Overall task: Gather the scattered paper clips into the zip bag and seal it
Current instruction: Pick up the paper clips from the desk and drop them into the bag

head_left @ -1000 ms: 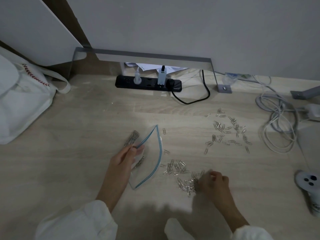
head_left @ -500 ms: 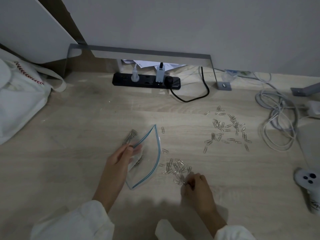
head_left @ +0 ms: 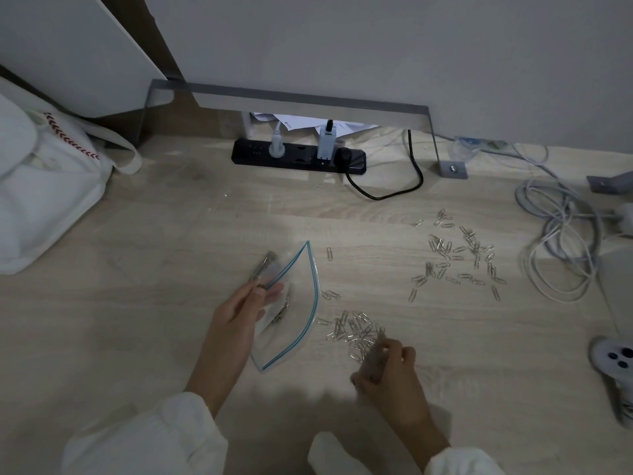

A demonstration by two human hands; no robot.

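A clear zip bag (head_left: 297, 313) with a blue zip strip lies on the pale wood floor, its mouth gaping toward the right. My left hand (head_left: 244, 308) pinches the bag's near lip and holds it up; a few clips show inside. A pile of silver paper clips (head_left: 354, 330) lies just right of the bag. My right hand (head_left: 385, 370) is closed on a bunch of clips at the pile's near edge. A wider scatter of paper clips (head_left: 457, 257) lies farther right. Two stray clips sit by the bag's mouth.
A black power strip (head_left: 298, 156) with plugs and a black cable lies at the wall under a metal frame. A white tote bag (head_left: 44, 197) sits left. Coiled grey cables (head_left: 561, 241) lie right, with a white controller (head_left: 615, 363) at the right edge.
My right hand swept left along the near pile, then closed on a bunch of clips and lifted slightly. The left hand kept hold of the bag's lip.
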